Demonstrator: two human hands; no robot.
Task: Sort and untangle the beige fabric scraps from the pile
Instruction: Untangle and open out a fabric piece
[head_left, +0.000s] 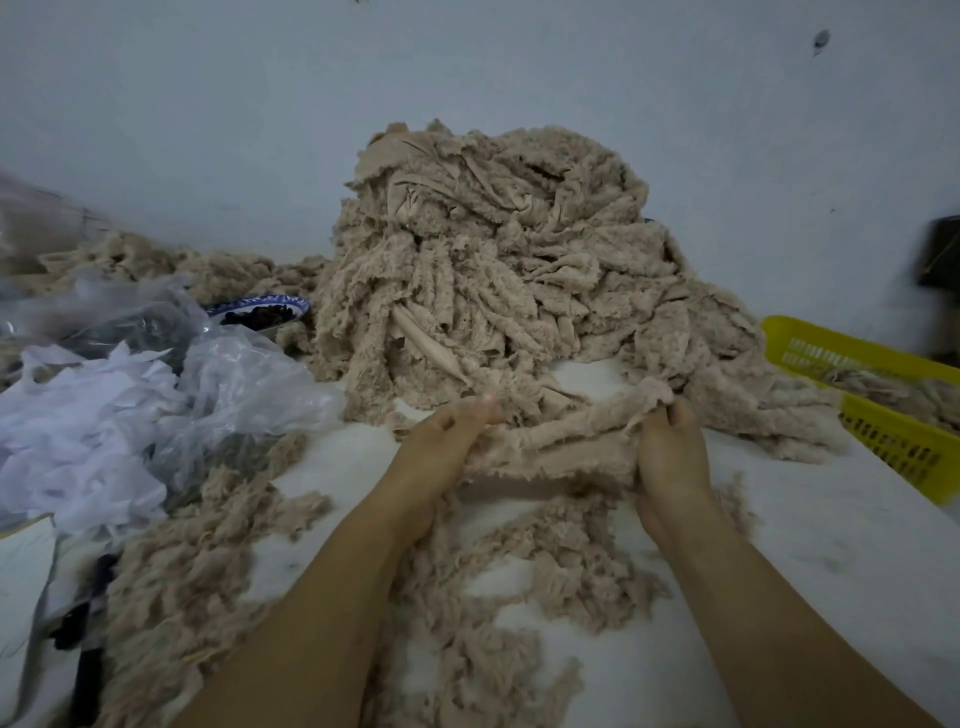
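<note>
My left grip (441, 447) and my right grip (670, 452) are both clenched on one bundle of fluffy beige fabric strips (561, 441), which is stretched sideways between them just above the white worktop (810, 545). The left grip has its fingers curled into the bundle's 9 o'clock end, with the thumb on top. The right grip pinches the 3 o'clock end, where a tuft pokes up past my fingertips.

The bundle's far edge touches the foot of the tall tangled pile of beige fabric scraps (493, 260), which rises at 12 o'clock against the pale grey wall (208, 104). More loose beige scraps (519, 577) lie scattered on the worktop at 6 o'clock, under and between my forearms, and spread toward 7 o'clock.

At 3 o'clock a yellow slotted plastic basket (898, 452) sits at the worktop's edge with beige scraps inside. At 9 o'clock lie crumpled clear plastic bags (249, 374) beside white fabric scraps (78, 431). Behind them, at 10 o'clock, a blue-and-white patterned bowl (270, 302) holds something dark that I cannot make out.
</note>
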